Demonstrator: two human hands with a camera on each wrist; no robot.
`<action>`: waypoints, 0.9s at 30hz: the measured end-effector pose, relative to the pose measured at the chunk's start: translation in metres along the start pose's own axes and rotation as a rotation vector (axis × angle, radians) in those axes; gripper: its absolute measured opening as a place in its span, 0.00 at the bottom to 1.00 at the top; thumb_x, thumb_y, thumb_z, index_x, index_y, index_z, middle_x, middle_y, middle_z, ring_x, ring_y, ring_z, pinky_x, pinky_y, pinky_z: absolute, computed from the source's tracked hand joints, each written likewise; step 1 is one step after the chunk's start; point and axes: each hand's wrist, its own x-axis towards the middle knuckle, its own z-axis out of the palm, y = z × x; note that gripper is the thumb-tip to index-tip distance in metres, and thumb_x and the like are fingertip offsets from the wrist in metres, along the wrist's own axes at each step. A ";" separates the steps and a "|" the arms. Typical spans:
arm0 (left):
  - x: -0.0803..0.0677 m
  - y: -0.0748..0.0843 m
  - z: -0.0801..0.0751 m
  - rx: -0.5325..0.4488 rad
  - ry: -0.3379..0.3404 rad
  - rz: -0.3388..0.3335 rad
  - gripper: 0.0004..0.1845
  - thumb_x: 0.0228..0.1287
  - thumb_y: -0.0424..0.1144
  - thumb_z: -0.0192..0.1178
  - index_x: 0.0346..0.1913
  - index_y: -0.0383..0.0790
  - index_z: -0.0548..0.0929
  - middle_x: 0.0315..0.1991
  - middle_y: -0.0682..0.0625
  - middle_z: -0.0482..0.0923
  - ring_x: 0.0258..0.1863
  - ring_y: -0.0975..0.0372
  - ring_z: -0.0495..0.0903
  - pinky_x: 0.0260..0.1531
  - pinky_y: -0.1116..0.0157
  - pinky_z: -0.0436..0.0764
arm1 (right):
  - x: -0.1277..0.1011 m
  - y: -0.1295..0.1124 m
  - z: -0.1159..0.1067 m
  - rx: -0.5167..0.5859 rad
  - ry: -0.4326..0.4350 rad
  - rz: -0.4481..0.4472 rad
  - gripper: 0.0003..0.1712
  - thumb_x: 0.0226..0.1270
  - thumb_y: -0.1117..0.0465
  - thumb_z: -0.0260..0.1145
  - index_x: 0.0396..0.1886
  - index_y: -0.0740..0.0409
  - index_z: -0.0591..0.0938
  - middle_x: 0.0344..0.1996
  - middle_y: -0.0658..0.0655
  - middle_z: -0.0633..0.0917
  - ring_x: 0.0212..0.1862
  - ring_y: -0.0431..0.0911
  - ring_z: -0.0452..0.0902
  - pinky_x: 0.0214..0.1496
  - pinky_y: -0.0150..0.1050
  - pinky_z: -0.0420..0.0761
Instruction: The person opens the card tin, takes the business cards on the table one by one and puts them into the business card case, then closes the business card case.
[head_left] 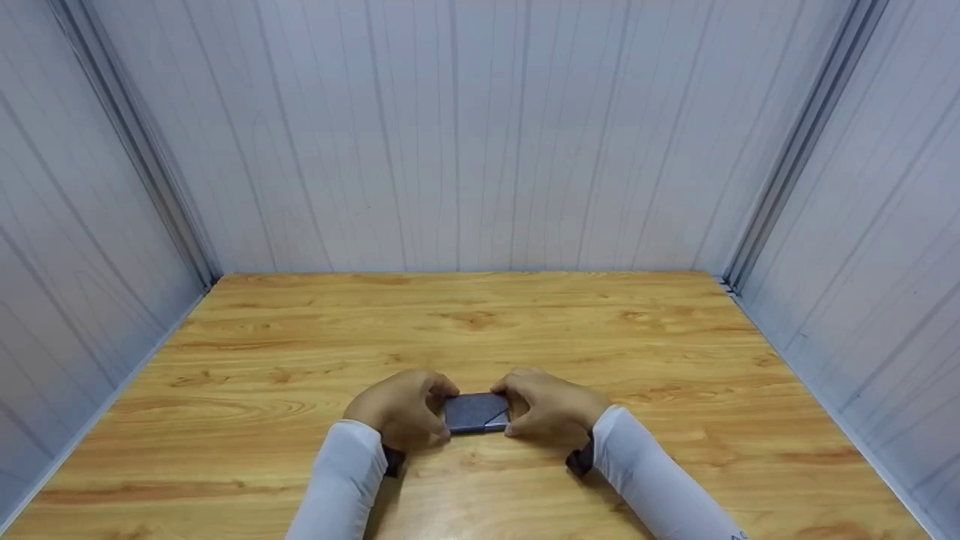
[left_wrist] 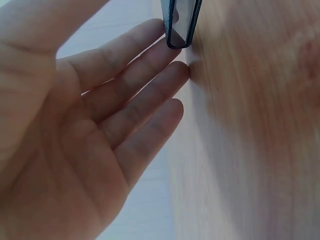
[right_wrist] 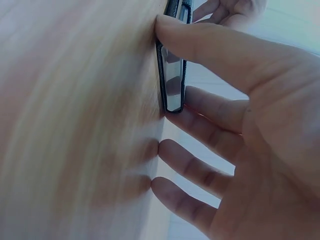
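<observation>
A bare recording booth: wooden table inside grey panel walls.

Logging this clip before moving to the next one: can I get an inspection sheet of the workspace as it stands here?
Surface: wooden table, light grain with knots, bare apart from one item.
Job's things: dark flat case lying on the table near the front edge; the wrist views show it as thin, with a glossy edge.
Clutter: nothing seen.
Grippers: left hand pinches the case's left end; right hand pinches its right end, thumb on the near edge.
Cables: nothing seen.
Surroundings: pale panelled walls on three sides; white sleeves on both arms, dark wrist straps.
</observation>
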 end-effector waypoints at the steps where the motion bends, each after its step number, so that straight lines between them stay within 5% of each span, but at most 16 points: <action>1: 0.000 0.001 0.000 0.006 0.005 -0.003 0.33 0.50 0.38 0.79 0.62 0.44 0.81 0.58 0.53 0.79 0.61 0.55 0.73 0.63 0.50 0.71 | 0.000 0.000 0.000 0.000 0.000 -0.001 0.35 0.61 0.49 0.76 0.67 0.51 0.76 0.58 0.48 0.77 0.61 0.44 0.69 0.65 0.43 0.70; 8: 0.003 0.006 0.005 0.025 0.015 0.005 0.32 0.50 0.37 0.78 0.62 0.45 0.82 0.55 0.54 0.80 0.52 0.59 0.77 0.56 0.53 0.76 | -0.003 0.004 -0.005 0.055 -0.026 0.039 0.34 0.59 0.50 0.78 0.64 0.49 0.76 0.54 0.47 0.77 0.56 0.43 0.71 0.59 0.41 0.73; 15: 0.012 0.010 0.011 0.093 0.031 0.119 0.32 0.49 0.36 0.78 0.61 0.37 0.82 0.55 0.48 0.82 0.56 0.55 0.78 0.59 0.54 0.75 | -0.006 0.010 -0.011 0.074 -0.063 0.046 0.32 0.56 0.51 0.80 0.58 0.49 0.77 0.46 0.46 0.76 0.45 0.42 0.73 0.47 0.38 0.76; 27: 0.021 0.017 0.023 0.141 0.044 0.174 0.30 0.54 0.39 0.77 0.61 0.37 0.82 0.53 0.48 0.83 0.55 0.57 0.79 0.58 0.56 0.76 | -0.015 0.018 -0.022 0.094 -0.100 0.086 0.32 0.53 0.54 0.82 0.55 0.52 0.77 0.44 0.48 0.78 0.44 0.46 0.76 0.47 0.40 0.77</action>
